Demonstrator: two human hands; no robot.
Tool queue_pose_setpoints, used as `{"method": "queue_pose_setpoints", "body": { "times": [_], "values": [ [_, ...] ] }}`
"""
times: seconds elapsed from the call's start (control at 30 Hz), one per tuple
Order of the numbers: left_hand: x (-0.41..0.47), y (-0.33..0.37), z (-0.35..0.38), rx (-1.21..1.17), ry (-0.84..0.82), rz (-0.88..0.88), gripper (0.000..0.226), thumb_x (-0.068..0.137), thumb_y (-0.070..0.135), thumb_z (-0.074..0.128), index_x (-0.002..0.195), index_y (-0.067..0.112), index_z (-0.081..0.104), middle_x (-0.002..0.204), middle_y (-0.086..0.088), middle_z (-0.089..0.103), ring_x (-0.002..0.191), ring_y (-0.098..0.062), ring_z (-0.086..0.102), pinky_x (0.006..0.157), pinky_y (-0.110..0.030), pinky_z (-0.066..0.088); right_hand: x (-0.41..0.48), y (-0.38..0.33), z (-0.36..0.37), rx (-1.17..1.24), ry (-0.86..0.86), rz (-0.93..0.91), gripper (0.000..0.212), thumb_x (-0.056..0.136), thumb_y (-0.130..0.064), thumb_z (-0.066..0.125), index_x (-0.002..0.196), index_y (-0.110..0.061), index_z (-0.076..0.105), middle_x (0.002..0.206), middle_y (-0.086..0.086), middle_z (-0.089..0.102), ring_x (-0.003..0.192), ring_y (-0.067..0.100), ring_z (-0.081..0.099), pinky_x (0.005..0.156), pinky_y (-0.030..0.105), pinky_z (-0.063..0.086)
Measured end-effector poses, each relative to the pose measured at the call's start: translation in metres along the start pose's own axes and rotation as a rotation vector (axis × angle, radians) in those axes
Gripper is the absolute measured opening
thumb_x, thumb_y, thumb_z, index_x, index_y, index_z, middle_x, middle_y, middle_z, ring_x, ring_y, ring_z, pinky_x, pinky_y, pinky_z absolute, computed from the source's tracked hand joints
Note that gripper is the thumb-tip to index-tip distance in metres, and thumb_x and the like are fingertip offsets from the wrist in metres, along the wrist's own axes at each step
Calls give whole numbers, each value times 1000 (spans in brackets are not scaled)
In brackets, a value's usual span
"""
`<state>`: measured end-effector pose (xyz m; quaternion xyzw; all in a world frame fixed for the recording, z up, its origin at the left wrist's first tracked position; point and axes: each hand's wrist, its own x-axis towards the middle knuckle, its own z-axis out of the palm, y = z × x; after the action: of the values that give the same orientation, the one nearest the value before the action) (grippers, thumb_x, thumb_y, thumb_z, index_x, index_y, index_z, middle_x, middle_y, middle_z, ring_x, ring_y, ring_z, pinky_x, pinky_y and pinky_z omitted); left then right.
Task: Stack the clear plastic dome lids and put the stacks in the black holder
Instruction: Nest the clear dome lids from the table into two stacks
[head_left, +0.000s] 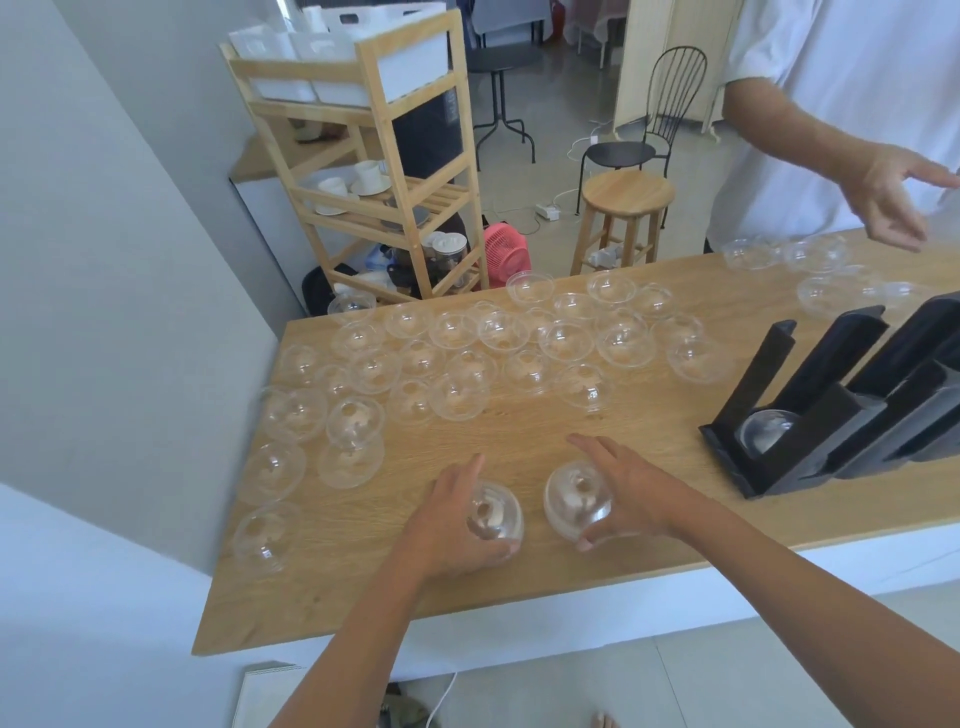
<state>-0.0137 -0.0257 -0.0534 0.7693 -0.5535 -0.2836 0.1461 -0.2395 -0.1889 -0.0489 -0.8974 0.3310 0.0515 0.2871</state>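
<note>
Many clear plastic dome lids (470, 340) lie scattered over the wooden table (519, 582), mostly at its left and far side. My left hand (449, 512) grips a clear dome lid (498, 512) near the table's front. Beside it, my right hand (631, 493) holds a short stack of dome lids (574, 499), thumb at its near rim. The black holder (841, 410) stands at the right, tilted, with a lid stack (766, 428) lying in its leftmost slot.
Another person in a white shirt stands across the table at top right, one hand (893, 197) hovering over more lids (810, 254). Behind the table are a wooden shelf rack (363, 171), a wooden stool (626, 208) and a black chair (644, 130).
</note>
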Motion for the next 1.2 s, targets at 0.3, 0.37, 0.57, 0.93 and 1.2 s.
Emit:
{"method": "queue_pose_setpoints", "body": {
  "times": [0.3, 0.37, 0.57, 0.93, 1.2],
  "values": [
    [-50, -76, -87, 97, 381, -150, 90, 75, 40, 81, 150, 22, 36, 150, -3, 38, 135, -26, 36, 110, -35, 32, 40, -73, -25, -170, 64, -172, 103, 74, -63, 73, 154, -36, 15, 160, -2, 24, 144, 22, 26, 111, 42, 35],
    [-66, -101, -108, 123, 421, -243, 89, 72, 40, 84, 147, 22, 39, 148, -4, 39, 134, -28, 37, 109, -38, 34, 52, -97, -18, -185, 51, -220, 98, 76, -64, 71, 154, -33, 19, 160, -1, 25, 143, 22, 28, 109, 40, 35],
    [-99, -152, -131, 154, 329, -482, 92, 74, 44, 78, 149, 22, 30, 141, -8, 39, 128, -30, 36, 100, -37, 38, 94, -168, 18, -240, 4, -282, 90, 82, -65, 62, 155, -29, 22, 160, -1, 24, 144, 24, 26, 110, 41, 34],
    [-99, -186, -106, 128, 319, -526, 93, 69, 51, 79, 139, 11, 33, 126, -9, 46, 117, -27, 42, 97, -33, 41, 163, -249, 54, -303, -37, -300, 83, 83, -56, 68, 151, -25, 31, 153, 5, 32, 140, 27, 29, 109, 42, 37],
    [-97, -193, -89, 93, 395, -490, 79, 74, 42, 77, 134, 12, 36, 120, -5, 54, 113, -24, 50, 90, -31, 46, 178, -260, 64, -409, -94, -257, 84, 86, -50, 67, 153, -23, 24, 156, 6, 29, 142, 27, 26, 110, 44, 36]
  ]
}}
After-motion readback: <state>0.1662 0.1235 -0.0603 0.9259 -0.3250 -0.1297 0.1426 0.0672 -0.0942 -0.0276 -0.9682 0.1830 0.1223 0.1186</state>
